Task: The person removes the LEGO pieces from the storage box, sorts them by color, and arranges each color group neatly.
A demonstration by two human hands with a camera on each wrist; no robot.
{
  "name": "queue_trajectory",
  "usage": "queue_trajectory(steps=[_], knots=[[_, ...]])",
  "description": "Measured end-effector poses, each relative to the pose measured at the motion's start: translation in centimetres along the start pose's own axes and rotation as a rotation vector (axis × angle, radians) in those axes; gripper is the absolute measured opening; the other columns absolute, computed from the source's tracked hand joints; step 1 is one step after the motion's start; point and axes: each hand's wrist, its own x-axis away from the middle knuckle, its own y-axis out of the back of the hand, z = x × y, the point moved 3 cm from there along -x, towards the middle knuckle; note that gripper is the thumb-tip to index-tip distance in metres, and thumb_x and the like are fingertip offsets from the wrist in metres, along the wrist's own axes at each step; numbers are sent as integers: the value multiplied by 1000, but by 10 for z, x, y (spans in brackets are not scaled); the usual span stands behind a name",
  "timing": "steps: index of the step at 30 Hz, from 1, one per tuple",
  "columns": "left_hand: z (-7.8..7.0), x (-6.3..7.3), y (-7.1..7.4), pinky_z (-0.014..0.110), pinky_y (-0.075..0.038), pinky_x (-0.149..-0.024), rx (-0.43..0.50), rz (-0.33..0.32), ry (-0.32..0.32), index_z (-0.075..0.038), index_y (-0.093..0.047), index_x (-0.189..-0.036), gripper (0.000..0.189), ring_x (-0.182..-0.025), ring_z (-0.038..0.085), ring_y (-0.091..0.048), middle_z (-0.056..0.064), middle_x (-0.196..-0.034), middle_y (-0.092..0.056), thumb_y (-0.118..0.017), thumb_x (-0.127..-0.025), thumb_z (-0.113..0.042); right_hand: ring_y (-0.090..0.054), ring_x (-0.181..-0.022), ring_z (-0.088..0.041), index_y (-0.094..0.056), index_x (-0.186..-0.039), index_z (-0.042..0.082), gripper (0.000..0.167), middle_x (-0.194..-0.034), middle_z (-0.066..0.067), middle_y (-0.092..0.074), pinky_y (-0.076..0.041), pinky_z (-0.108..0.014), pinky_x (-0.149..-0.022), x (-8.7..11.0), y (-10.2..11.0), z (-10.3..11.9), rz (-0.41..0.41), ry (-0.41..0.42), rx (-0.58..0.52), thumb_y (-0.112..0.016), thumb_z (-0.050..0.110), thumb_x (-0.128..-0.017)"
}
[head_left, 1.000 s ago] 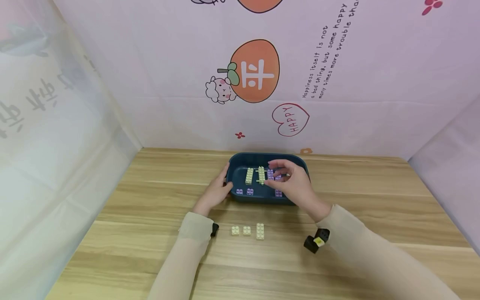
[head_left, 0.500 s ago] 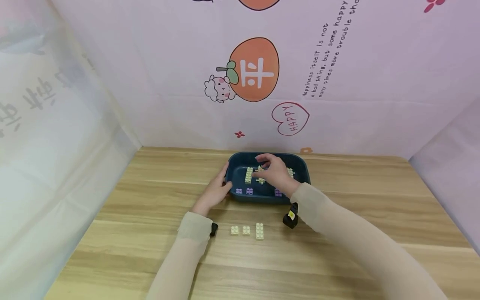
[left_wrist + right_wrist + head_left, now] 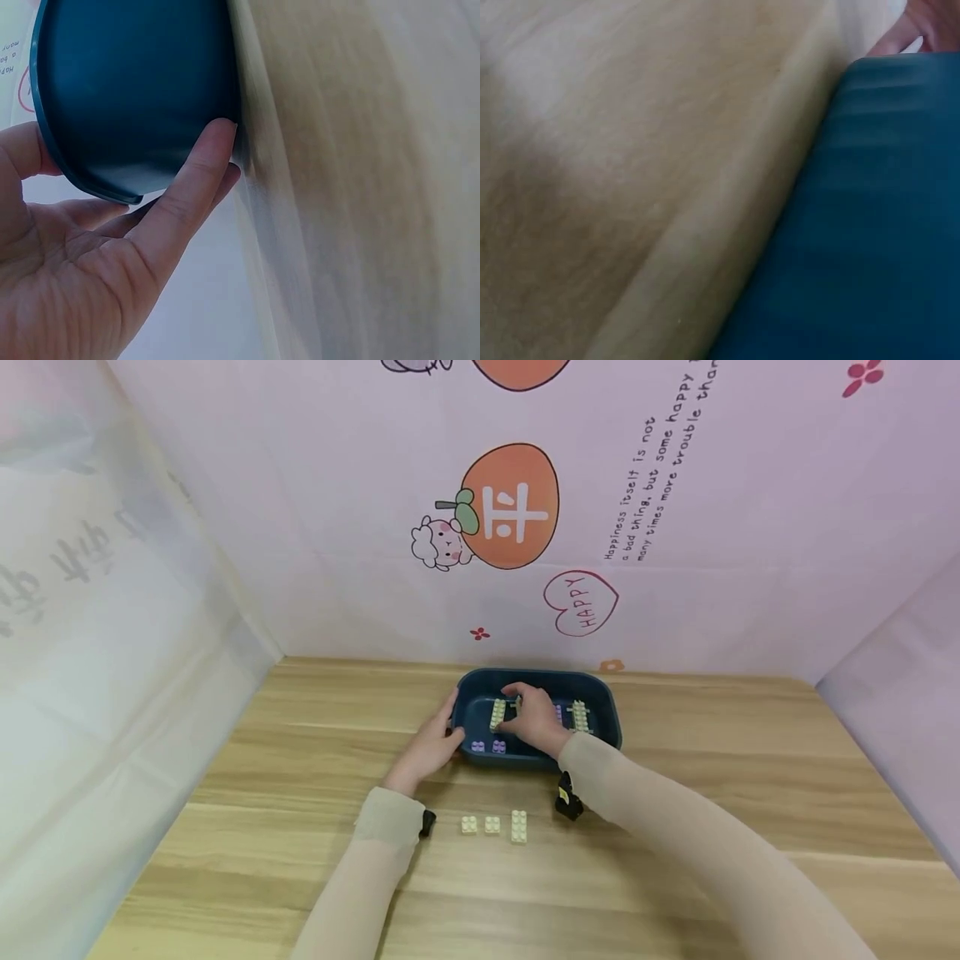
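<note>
My left hand (image 3: 430, 745) grips the left end of a dark blue plastic bin (image 3: 471, 687). In the left wrist view its fingers lie along the outer wall, one digit at the rim. Inside the bin my right hand (image 3: 534, 718) reaches leftward, thumb and forefinger spread apart at a long pale-yellow toy brick (image 3: 497, 715). The thumb is right at the brick's lower end. Two small purple bricks (image 3: 488, 747) lie nearer the front wall. Right of the hand is a pale-yellow brick piece with crossbars (image 3: 580, 717); more pieces are partly hidden behind the hand.
On the wooden table (image 3: 360, 693), in front of the bin, two small cream bricks (image 3: 480, 825) and a longer cream brick (image 3: 519, 827) lie in a row. A printed curtain (image 3: 337, 527) hangs just behind the bin.
My right hand has moved left across the bin, from the purple bricks to the long pale-yellow brick, uncovering the crossbar piece on the right. The left hand keeps its hold.
</note>
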Motion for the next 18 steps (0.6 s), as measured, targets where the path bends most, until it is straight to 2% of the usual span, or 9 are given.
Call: queue_trajectory(steps=[3,11,18], knots=[[-1,2,1,34,-54,-78,2,-2,-3,-27,-10,-157,69,-107,29,-58,19,-156,-29,-46,-100,-14,-47,-108,-29,-57,-131,7,60,-127,-15,-55,-45,-45,-99,0,-1,2,1,-11,19,-82,13,-76],[1,4,-1,33,-54,-77,7,8,-13,-26,-8,-157,70,-106,28,-59,20,-156,-30,-46,-100,-13,-44,-115,-30,-58,-132,9,64,-130,-11,-58,-40,-48,-101,-1,-8,3,11,-38,151,-84,23,-75],[-1,5,1,33,-53,-74,8,11,-10,-26,-8,-157,70,-99,25,-59,19,-155,-32,-46,-100,-14,-42,-115,-31,-62,-128,12,61,-131,-11,-57,-35,-49,-103,-6,-12,5,18,-60,188,-85,26,-73]])
